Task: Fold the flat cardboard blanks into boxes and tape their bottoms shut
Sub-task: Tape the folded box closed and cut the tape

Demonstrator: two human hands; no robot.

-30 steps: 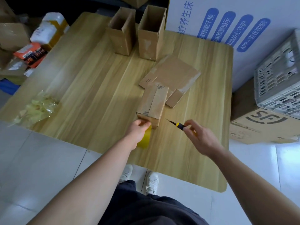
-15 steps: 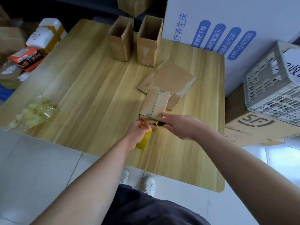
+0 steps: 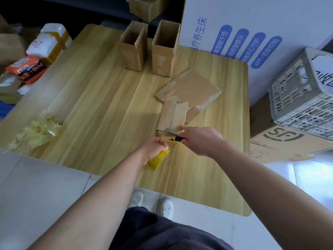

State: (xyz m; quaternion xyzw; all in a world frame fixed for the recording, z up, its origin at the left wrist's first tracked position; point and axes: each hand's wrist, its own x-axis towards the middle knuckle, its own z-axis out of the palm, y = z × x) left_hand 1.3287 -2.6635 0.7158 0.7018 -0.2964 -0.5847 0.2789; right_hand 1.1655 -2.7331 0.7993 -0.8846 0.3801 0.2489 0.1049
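Note:
A small cardboard box [image 3: 173, 117] stands bottom-up on the wooden table [image 3: 100, 105], a strip of tape running along its closed flaps. My left hand [image 3: 153, 147] grips a yellow tape roll [image 3: 157, 160] just below the box's near edge. My right hand [image 3: 200, 139] holds a black-and-yellow utility knife [image 3: 177, 139], its tip at the tape between roll and box. Behind the box lies a flat cardboard blank [image 3: 191, 87]. Two folded boxes, one on the left [image 3: 133, 49] and one on the right [image 3: 164, 49], stand open-topped at the table's far side.
A heap of crumpled yellowish tape scraps [image 3: 38, 130] lies at the table's left edge. Parcels [image 3: 48, 42] sit on the floor to the left. On the right, a grey plastic crate [image 3: 304, 98] rests on a large carton [image 3: 288, 139], beside a white printed box [image 3: 252, 24].
My right hand moved left with the knife, from clear of the box to the tape at its near edge. My left hand stayed holding the roll. The view shifted slightly.

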